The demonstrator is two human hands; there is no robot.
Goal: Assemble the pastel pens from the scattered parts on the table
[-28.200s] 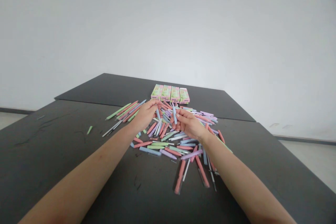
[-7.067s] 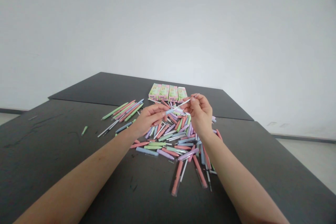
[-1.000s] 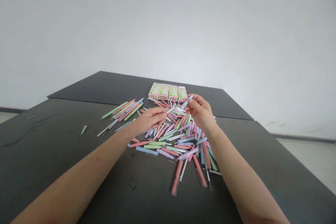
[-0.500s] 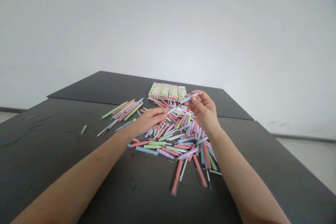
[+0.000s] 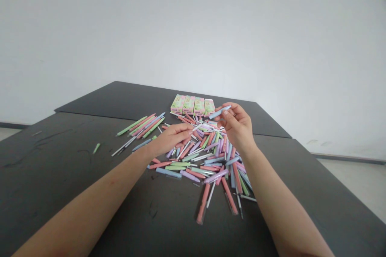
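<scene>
While the left hand (image 5: 175, 135) pinches a white rod (image 5: 198, 127), fingers (image 5: 187, 127) hiding its left end, the right hand (image 5: 239, 124) grasps a partly covered blue barrel (image 5: 217, 113).

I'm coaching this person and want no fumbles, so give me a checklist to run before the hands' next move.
1. Left hand holding thin white plastic-looking rod: ok, one end juts out free.
2. Right hand holding light-blue tapered plastic-looking barrel: ok, gripped with both ends showing.
3. Rod and barrel apart: ok, a gap shows.
4. Barrel's inside unblocked: cannot tell, it does not show.
5. No loose pieces beneath the hands: not ok, a multicoloured pile of slim tubes and rods lies there.
6. Four pink-and-green cardboard boxes lined up: ok, side by side beyond the pile.
</scene>
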